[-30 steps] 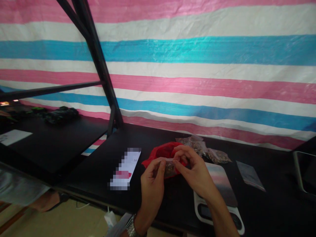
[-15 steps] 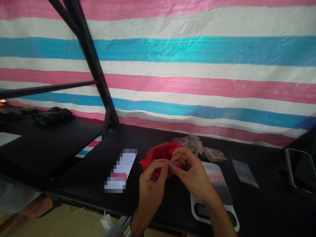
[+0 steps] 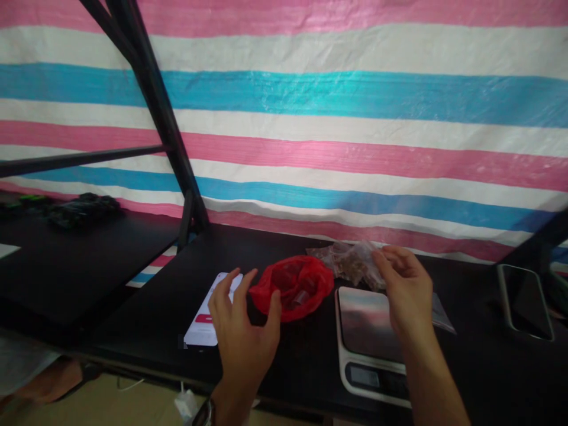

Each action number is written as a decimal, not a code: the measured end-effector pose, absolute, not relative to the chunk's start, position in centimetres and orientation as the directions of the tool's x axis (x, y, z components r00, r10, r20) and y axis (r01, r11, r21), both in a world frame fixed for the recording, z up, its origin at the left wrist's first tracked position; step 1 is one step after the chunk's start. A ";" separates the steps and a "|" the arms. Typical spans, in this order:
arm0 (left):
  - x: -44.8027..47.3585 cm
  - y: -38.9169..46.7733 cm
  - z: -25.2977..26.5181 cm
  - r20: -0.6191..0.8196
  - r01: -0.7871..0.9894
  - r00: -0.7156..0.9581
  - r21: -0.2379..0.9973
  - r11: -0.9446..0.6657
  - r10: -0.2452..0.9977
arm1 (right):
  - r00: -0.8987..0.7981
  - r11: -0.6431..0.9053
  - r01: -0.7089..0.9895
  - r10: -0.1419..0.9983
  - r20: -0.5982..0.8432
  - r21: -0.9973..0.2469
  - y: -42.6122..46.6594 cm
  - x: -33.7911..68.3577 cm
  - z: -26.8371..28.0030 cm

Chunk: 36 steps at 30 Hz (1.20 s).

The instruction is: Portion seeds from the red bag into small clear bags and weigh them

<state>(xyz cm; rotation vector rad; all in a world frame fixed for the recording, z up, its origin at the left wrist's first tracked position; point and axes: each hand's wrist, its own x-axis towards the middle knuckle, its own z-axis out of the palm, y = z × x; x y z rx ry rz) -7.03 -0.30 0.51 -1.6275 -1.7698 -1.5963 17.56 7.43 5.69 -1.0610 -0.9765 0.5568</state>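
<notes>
My right hand (image 3: 407,290) pinches the top of a small clear plastic bag (image 3: 367,253) beyond the kitchen scale (image 3: 366,322). That bag hangs over several little bags with brown bits (image 3: 348,266) inside, and its own contents are hard to tell apart from theirs. My left hand (image 3: 244,343) is empty, its fingers spread, between a lit phone (image 3: 204,331) and an open red plastic bag (image 3: 265,291). Clear packets or containers, not distinct, lie inside the red bag. My right forearm hides part of the scale's right side.
A flat clear zip bag (image 3: 442,316) lies right of the scale, partly behind my right wrist. Farther right is a dark-screened phone (image 3: 526,305). A black metal frame (image 3: 162,112) rises at left before a striped sheet (image 3: 355,89). A person's arm (image 3: 53,378) shows at lower left.
My hands have parted from above the red bag. The left moved left and opened; the right went right and back, now with a clear bag over the filled ones.
</notes>
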 end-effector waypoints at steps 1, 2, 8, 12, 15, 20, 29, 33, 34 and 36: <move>-7.1 -0.2 0.3 0.710 0.802 -0.378 0.572 -0.173 0.594 | 0.536 0.406 0.085 0.751 0.386 -0.910 7.9 18.7 5.4; -7.2 0.0 0.0 0.640 0.770 -0.399 0.623 -0.138 0.657 | 0.554 0.380 0.120 0.741 0.380 -0.917 8.2 19.6 5.1; -7.4 1.0 -2.3 0.259 0.435 -0.372 0.897 -0.079 0.891 | 0.299 0.241 0.644 0.795 0.528 -0.727 7.7 18.6 3.8; -7.4 1.2 -1.8 0.405 0.387 -0.422 0.890 -0.242 0.811 | -0.035 0.358 0.702 0.881 0.473 -0.615 6.7 13.6 3.4; -7.4 0.9 0.0 0.585 0.479 -0.482 0.799 -0.363 0.652 | -0.041 0.293 0.706 0.926 0.376 -0.645 6.3 11.3 3.8; -7.4 0.5 3.8 0.702 0.678 -0.276 0.627 -0.385 0.657 | 0.023 0.339 0.701 0.868 0.495 -0.627 5.5 10.5 6.1; -9.1 -0.1 5.6 0.582 0.777 -0.193 0.583 -0.240 0.790 | -0.243 0.423 0.791 0.880 0.407 -0.442 4.3 9.8 7.0; -8.8 -1.6 7.5 0.693 0.864 -0.131 0.430 -0.261 0.709 | -0.220 0.431 0.757 0.876 0.429 -0.492 4.4 10.5 7.7; -8.5 -1.9 7.9 0.702 0.896 -0.092 0.368 -0.249 0.707 | -0.232 0.435 0.753 0.878 0.420 -0.494 4.4 10.7 7.8; -7.6 -2.2 8.5 0.655 0.941 0.004 0.253 -0.225 0.755 | -0.263 0.441 0.749 0.883 0.390 -0.494 4.4 11.0 8.0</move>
